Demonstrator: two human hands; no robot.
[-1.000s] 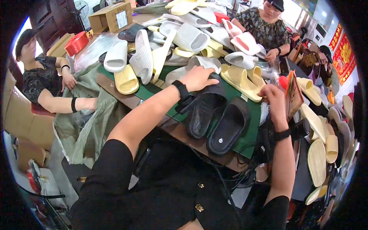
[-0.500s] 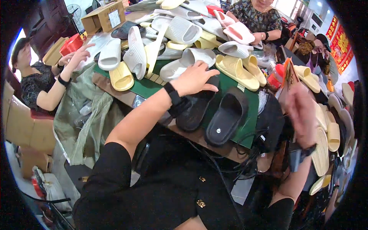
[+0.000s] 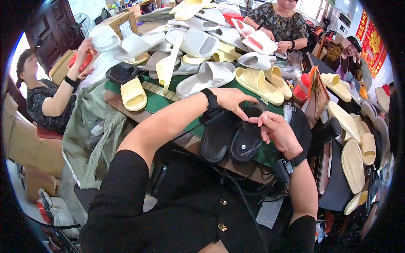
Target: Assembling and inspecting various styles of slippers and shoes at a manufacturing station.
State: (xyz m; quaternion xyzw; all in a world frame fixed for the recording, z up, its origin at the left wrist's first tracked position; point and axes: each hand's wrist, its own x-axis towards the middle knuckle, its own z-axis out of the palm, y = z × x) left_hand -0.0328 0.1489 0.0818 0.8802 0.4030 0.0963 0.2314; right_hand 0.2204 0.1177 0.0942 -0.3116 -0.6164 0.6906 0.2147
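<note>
Head view
Left hand (image 3: 231,99): above the pair of black slippers (image 3: 232,137), fingers curled, grip pinching a thin clear strand; wristband on the forearm.
Right hand (image 3: 276,133): just beside the left, grip closed on the same strand over the right slipper's toe.
Black slippers: side by side, soles down, on the green mat (image 3: 160,101) at the near edge of the surface.
Around: heap of white and yellow slippers (image 3: 211,59) further back; beige soles (image 3: 352,164) stacked at right.
Co-workers: one person's hand (image 3: 86,46) raised at left, another person seated across.
</note>
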